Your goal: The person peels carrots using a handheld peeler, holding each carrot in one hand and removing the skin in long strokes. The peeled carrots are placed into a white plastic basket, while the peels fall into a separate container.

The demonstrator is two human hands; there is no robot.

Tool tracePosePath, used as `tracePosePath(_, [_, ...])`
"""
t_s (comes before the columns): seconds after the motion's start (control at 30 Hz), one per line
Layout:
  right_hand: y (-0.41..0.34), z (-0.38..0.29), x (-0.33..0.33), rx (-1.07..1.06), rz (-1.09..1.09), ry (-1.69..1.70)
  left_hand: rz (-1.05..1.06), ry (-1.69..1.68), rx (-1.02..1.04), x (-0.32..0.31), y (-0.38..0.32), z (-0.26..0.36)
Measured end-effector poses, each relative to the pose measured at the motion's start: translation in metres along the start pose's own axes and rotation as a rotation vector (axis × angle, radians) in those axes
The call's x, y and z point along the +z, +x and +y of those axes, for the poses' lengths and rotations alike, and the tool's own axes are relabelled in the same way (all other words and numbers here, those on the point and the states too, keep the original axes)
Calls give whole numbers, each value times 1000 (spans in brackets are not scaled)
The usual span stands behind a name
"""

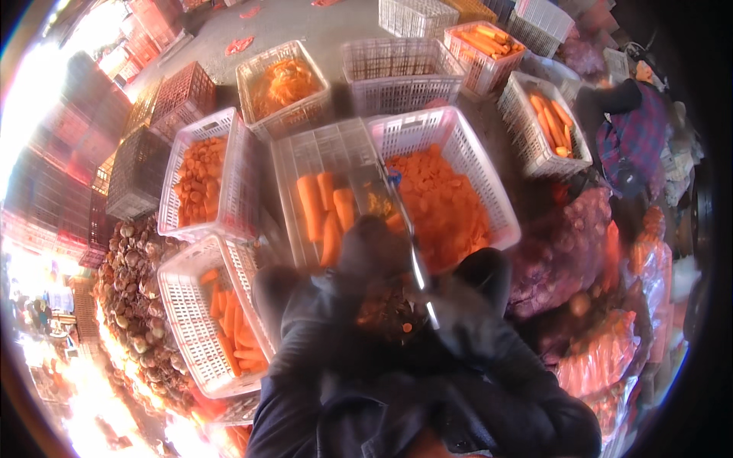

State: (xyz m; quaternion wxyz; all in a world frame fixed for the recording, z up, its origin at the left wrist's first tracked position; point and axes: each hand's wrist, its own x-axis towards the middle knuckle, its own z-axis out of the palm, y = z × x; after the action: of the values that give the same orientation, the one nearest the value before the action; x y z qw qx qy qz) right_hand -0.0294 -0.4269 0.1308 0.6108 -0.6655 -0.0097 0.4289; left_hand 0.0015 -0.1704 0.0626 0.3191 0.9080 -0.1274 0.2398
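My left hand (369,243), dark and blurred, lies over the near end of an upturned grey plastic crate (320,143). A piece of carrot (395,222) pokes out at its right side; its grip is hard to see. Whole peeled carrots (312,206) lie on the crate just left of that hand. My right hand (441,306) is closed around the near end of a long blade (420,269), which runs away from me along the crate's right edge. Beyond the blade, a white crate (498,212) holds a heap of cut carrot pieces (444,200).
White crates of carrots stand to the left (172,209) and near left (183,355). A crate of peelings (252,97) is ahead. Onions (134,275) are piled left, with mesh sacks (561,257) at right. A person in a checked garment (638,131) is at far right.
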Motion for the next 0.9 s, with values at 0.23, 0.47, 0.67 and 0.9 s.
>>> tracePosePath(0.23, [1,-10,6,82,57,326,62,-28,261,-12,18,17])
tracePosePath(0.47, [-18,-31,18,-82,65,297,-3,-345,-148,2,16,12])
tracePosePath(0.67, [-13,-34,15,59,9,151,-66,29,-29,-4,23,21])
tracePosePath(0.9, [8,-6,4,48,-30,14,-304,162,-180,-1,29,26])
